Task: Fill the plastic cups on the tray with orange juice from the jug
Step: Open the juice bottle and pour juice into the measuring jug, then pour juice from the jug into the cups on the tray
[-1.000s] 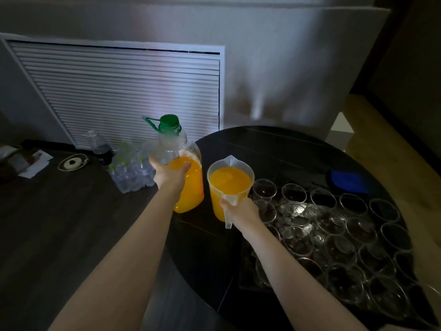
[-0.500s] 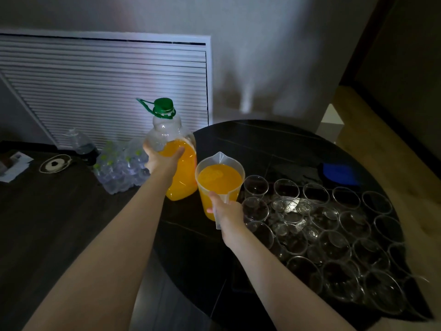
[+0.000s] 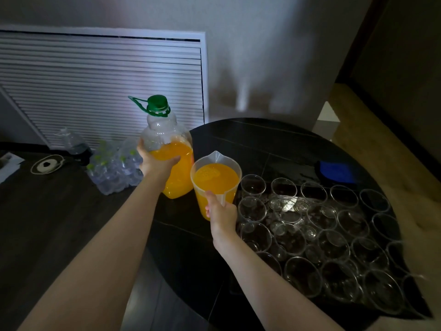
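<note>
The right hand has its grip wrapped around the handle of a clear plastic jug, which stands upright and nearly full of orange juice at the left edge of the round dark surface. The left hand holds, in a wide grip, the side of a large clear plastic bottle with a green cap, about half full of orange juice and just beside the jug on its left. To the right of the jug, many clear plastic cups stand closely packed in rows; all look unfilled. The tray beneath them is too dark to make out. A blue cloth lies on the surface beyond the cups. On the dark floor to the left sits a shrink-wrapped pack of small water bottles, in front of a white slatted panel
</note>
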